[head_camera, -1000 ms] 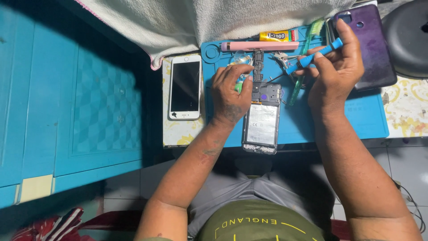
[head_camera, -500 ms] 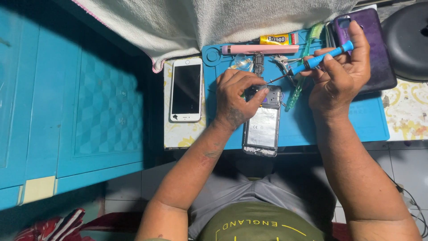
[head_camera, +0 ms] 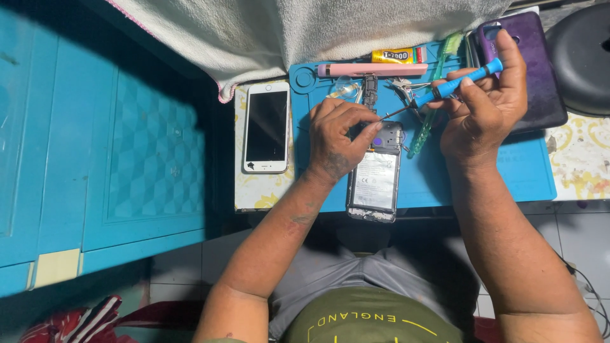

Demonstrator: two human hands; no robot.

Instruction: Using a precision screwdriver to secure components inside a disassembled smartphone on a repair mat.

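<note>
Head view: two hands work over an open phone on a blue mat.

The right hand (head_camera: 486, 108) is closed around a blue screwdriver (head_camera: 454, 86). The tool slants down to the left, and its thin metal tip points at the top end of the open phone (head_camera: 375, 174). The left hand (head_camera: 340, 136) rests on that same top end, fingers curled and pinching something too small to make out. The phone lies long-ways, near to far, and hangs a little over the near edge of the blue mat (head_camera: 515, 174). The left hand is nearer the phone. A white phone (head_camera: 267, 127) lies well apart to the left. A pink stick (head_camera: 372, 69) and a glue tube (head_camera: 397, 56) lie at the far edge.
</note>
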